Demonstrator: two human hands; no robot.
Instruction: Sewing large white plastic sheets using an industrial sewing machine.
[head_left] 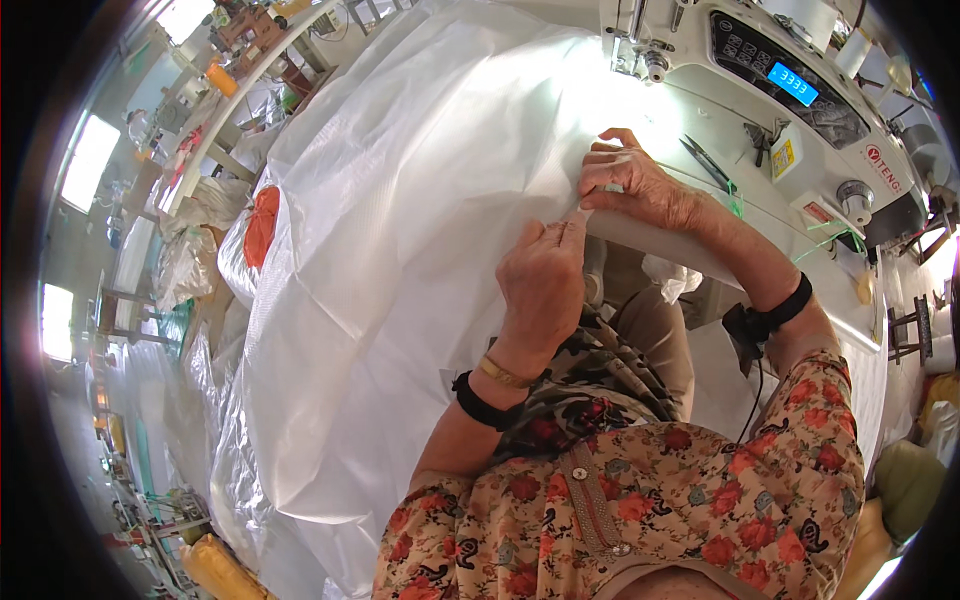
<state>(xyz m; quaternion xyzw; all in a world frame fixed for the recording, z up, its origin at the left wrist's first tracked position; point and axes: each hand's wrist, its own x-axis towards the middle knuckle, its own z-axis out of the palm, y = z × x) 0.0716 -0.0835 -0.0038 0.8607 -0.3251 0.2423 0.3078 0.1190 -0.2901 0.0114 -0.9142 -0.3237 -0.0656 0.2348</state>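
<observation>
A large white woven plastic sheet [400, 200] spreads over the table and hangs down on my left. My left hand [545, 275] is closed, its fingers pinching the edge of the sheet. Just beyond and to the right, my right hand [635, 185] pinches the same edge between thumb and forefinger, its other fingers curled. The two hands nearly meet at a small fold of the sheet. Above them stands the head of a sewing machine [690, 75], its lamp lighting the sheet. The machine's needle area is partly lost in the glare.
Thread snips [708, 163] lie on the machine table right of my right hand, with green thread [737, 200] beside them. A thread cone [853, 52] stands behind the machine. An orange bundle [262, 228] sits at the left among plastic bags. A cluttered bench [245, 90] runs along the far left.
</observation>
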